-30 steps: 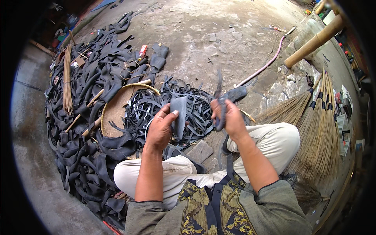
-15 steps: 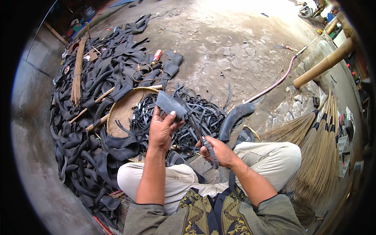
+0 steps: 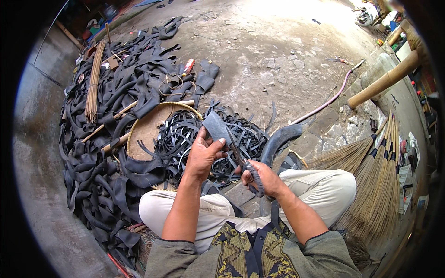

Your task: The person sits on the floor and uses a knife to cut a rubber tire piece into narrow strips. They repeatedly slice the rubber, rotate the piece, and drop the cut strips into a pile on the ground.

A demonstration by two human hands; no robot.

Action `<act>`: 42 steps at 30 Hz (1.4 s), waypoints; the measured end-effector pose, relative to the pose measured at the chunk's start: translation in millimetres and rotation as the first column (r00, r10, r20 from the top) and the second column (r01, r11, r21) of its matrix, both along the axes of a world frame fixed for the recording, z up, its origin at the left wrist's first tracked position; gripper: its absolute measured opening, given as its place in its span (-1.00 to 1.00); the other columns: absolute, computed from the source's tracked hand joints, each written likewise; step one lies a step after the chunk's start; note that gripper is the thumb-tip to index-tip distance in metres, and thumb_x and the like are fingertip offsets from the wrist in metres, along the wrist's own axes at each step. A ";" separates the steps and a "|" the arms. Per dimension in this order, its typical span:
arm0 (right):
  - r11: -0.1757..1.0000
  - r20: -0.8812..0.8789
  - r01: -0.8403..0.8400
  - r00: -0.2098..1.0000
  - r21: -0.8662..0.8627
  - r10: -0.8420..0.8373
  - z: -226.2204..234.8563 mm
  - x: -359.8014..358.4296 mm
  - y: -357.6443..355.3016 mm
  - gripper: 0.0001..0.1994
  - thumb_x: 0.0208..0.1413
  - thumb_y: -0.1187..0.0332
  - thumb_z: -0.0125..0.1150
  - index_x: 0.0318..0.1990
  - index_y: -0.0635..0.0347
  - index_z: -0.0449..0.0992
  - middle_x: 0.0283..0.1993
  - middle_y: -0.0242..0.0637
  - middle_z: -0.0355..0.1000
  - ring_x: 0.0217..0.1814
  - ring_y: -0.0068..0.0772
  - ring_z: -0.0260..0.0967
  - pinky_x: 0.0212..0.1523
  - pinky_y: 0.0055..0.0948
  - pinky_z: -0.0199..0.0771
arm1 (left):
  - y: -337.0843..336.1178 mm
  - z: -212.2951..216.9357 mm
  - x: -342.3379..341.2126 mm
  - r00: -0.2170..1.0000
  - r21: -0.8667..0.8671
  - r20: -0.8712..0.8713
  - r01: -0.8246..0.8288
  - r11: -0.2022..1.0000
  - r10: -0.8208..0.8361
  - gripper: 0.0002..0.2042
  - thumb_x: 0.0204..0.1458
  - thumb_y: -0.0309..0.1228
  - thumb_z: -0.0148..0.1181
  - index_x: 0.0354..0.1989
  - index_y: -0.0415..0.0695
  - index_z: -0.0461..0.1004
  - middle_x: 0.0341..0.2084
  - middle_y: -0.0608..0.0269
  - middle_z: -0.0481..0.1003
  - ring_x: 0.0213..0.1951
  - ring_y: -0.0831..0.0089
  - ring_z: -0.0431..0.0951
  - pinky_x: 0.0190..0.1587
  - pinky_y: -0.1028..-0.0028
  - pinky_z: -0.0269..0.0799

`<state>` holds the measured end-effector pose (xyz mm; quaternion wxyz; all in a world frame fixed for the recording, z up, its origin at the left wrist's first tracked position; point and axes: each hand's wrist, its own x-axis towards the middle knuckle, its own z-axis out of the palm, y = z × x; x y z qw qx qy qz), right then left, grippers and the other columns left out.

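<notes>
Between the thumb and fingers of my left hand point(image 3: 202, 155) is a flat grey-black piece of rubber point(image 3: 214, 124), tilted upward. My right hand point(image 3: 268, 180) grips a pair of scissors point(image 3: 253, 172) by its dark, wrapped handles. The scissor blades point up and left and lie along the right edge of the rubber piece; whether they bite into it is hard to tell. Below both hands, a heap of thin black rubber strips point(image 3: 180, 142) lies in a round shallow basket point(image 3: 130, 141) with a yellowish rim.
A large pile of black rubber sheets point(image 3: 125, 88) covers the floor at left, with a bundle of sticks point(image 3: 94, 85) on it. A curved rubber piece point(image 3: 278, 141) and a pinkish pole point(image 3: 324, 104) lie at right, near several brooms point(image 3: 378, 176) and a bamboo pole point(image 3: 384, 78).
My left hand has moved right with the rubber piece, closer to the scissors. My right hand has shifted slightly right, and the scissor handles look farther apart.
</notes>
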<state>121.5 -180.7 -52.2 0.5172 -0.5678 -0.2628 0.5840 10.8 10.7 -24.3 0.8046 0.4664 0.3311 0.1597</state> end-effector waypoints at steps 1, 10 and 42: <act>1.000 -0.009 0.003 1.000 0.000 -0.003 -0.4 0.4 0.0 -0.27 0.09 -0.34 0.28 -0.02 0.25 0.47 -0.43 -0.49 0.40 -0.43 -0.68 0.34 -0.37 -0.59 0.39 | -0.4 -0.3 0.4 1.000 0.003 0.001 0.003 1.000 -0.003 -0.37 0.16 -0.51 0.28 0.40 -0.07 0.18 -0.11 0.24 0.57 -0.22 0.46 0.60 -0.23 0.43 0.59; 0.999 -0.119 0.041 0.992 0.023 -0.038 -4.4 0.4 -1.5 -0.47 0.19 -0.14 0.34 -0.08 0.23 0.49 -0.49 -0.52 0.37 -0.51 -0.66 0.30 -0.48 -0.58 0.33 | 0.7 -2.3 0.6 0.999 -0.009 0.043 0.019 1.000 -0.019 -0.41 0.17 -0.53 0.26 0.37 -0.12 0.20 -0.14 0.24 0.56 -0.25 0.46 0.59 -0.23 0.43 0.58; 0.985 0.130 0.161 0.980 -0.060 -0.153 9.4 -14.0 2.0 -0.59 0.23 0.08 0.36 -0.06 0.28 0.51 -0.39 -0.42 0.49 -0.42 -0.67 0.33 -0.38 -0.54 0.32 | -10.8 -3.2 2.3 0.996 -0.074 0.069 0.059 0.995 -0.054 -0.55 0.22 -0.50 0.22 0.29 -0.16 0.36 -0.05 0.32 0.55 -0.09 0.59 0.55 -0.05 0.49 0.52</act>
